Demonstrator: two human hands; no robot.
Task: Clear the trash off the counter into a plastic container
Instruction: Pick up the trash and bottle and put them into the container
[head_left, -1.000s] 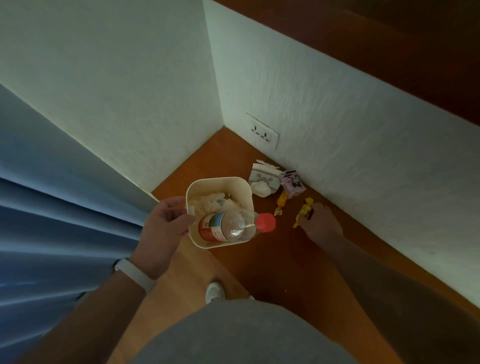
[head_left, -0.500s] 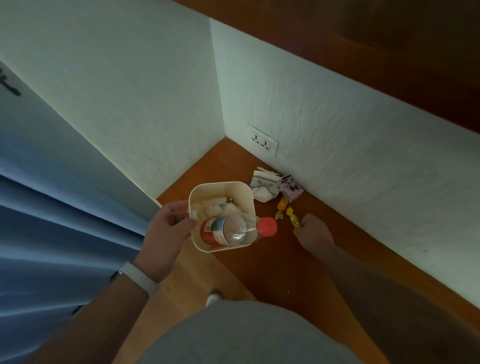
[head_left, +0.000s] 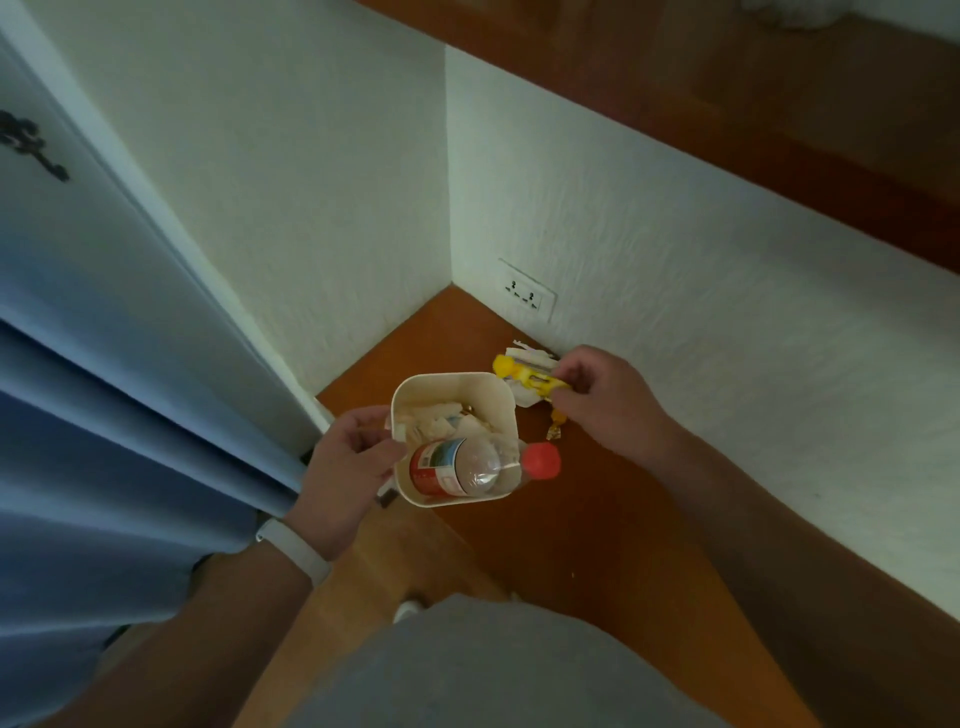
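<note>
1. A white band (head_left: 293, 551) goes round the wrist just behind the left hand (head_left: 348, 467). It is smooth and plain.
2. The right hand (head_left: 613, 405) is bare, and so are both arms.
3. The person wears plain grey clothes (head_left: 493, 670).
4. A white shoe tip (head_left: 408, 612) peeks out beside them.

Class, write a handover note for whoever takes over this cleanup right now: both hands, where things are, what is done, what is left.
Left hand grips the container by its rim. Right hand pinches a yellow wrapper beside that rim, not yet dropped in.
Done: bottle and crumpled papers are in the container.
Left: drop the wrapper; second wrapper and white packet lie on the counter.
</note>
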